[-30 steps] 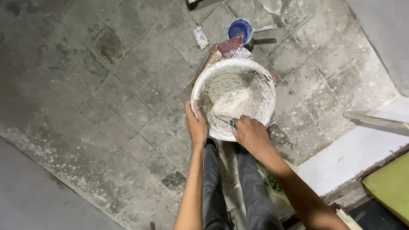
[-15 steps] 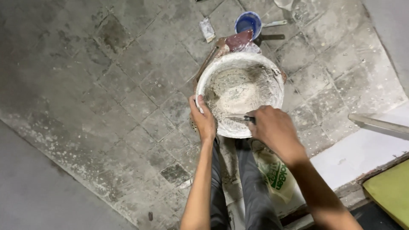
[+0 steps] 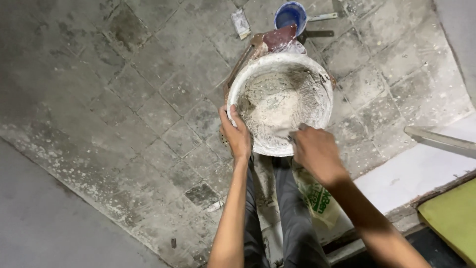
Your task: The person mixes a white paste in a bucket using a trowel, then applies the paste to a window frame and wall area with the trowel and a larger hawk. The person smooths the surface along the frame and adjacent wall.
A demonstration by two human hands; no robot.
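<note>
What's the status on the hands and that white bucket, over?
Left hand grips white bucket rim. Right hand closed on a tool, mostly hidden, in the grey mix. Blue cup behind bucket, nothing blocking.

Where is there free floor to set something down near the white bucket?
The tiled floor left of the white bucket and the left hand is bare. Beyond the bucket it is crowded: a blue cup and a small scraper. The right hand works at the near rim.
</note>
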